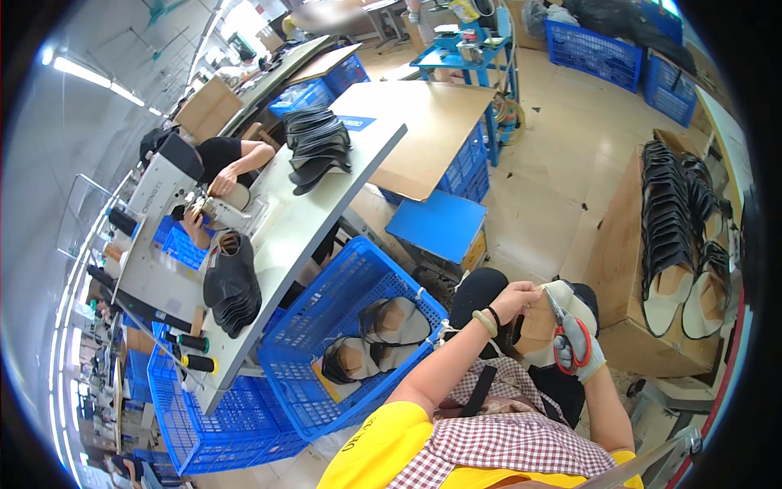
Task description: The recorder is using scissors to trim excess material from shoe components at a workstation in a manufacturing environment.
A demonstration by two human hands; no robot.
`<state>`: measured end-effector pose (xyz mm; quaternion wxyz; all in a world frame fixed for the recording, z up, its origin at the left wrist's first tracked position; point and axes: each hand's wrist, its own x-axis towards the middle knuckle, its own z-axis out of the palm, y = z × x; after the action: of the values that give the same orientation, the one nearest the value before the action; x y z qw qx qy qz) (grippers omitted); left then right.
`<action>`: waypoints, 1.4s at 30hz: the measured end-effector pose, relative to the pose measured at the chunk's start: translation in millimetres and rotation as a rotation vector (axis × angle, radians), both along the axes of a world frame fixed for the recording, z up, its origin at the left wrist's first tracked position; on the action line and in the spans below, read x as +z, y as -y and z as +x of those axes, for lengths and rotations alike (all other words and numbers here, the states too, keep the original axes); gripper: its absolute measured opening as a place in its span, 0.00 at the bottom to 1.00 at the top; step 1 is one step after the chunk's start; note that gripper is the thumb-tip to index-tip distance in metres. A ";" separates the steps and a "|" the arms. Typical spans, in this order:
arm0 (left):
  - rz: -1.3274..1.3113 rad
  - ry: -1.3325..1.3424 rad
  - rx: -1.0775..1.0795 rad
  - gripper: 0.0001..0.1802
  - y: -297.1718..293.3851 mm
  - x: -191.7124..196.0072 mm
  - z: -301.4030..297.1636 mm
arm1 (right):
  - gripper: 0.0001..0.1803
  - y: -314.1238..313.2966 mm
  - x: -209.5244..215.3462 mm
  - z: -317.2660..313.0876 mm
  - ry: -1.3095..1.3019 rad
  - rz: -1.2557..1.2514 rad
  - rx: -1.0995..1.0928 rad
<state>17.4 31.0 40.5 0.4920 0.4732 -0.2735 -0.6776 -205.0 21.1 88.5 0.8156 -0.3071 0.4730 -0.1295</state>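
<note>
Holds a cream shoe piece [535,330] over the lap, just right of the near blue crate [285,383]. Pinches its far edge narrowly between thumb and fingers of the bare left hand [513,300], probably to keep the curved rim steady. Grips scissors [557,308] in the gloved right hand [577,346], with fingers wrapped about the red handles and metal blades slanted to that same edge, seemingly to bring the points close to the pinch. Cannot tell the gap between blades. Smooth and sole-shaped, with a flat tan patch, in the case of the shoe piece.

Inside the crate, black-strapped sandals [395,322] with pale insoles, perhaps gathered low for easy reach. Moulded in perforated plastic, the crate itself.

Well right of the crate, on a cardboard box [612,261], long rows of black-and-cream shoes [668,220], likely overlapped to save room.

Left of the crate, a smooth, pale bench [285,220], carrying a bundle of curved black pieces [232,281], nested by matching shape.

Farther along, beyond the crate, a second black stack [318,147] and a white sewing machine [175,175], with a co-worker's hands [224,181] close to the needle end, apparently guiding work there.
</note>
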 end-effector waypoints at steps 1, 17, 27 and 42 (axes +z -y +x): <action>-0.013 0.020 -0.001 0.09 -3.8 2.0 -0.6 | 0.15 -2.3 2.2 -1.8 0.024 -0.010 0.003; -0.289 -0.023 0.321 0.06 -70.4 22.5 -5.0 | 0.27 -23.4 19.8 21.2 0.395 0.012 0.126; -0.243 0.025 0.335 0.04 -88.9 17.1 -22.3 | 0.34 -35.8 20.2 12.1 0.386 0.062 0.134; -0.266 -0.355 0.207 0.01 -129.0 18.0 -63.3 | 0.33 -94.3 57.6 -5.4 0.367 0.120 -0.062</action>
<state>-45.8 160.0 58.5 0.6572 0.3034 -0.2194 -0.6541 -210.4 115.3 146.1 0.9006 -0.2146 0.3325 -0.1797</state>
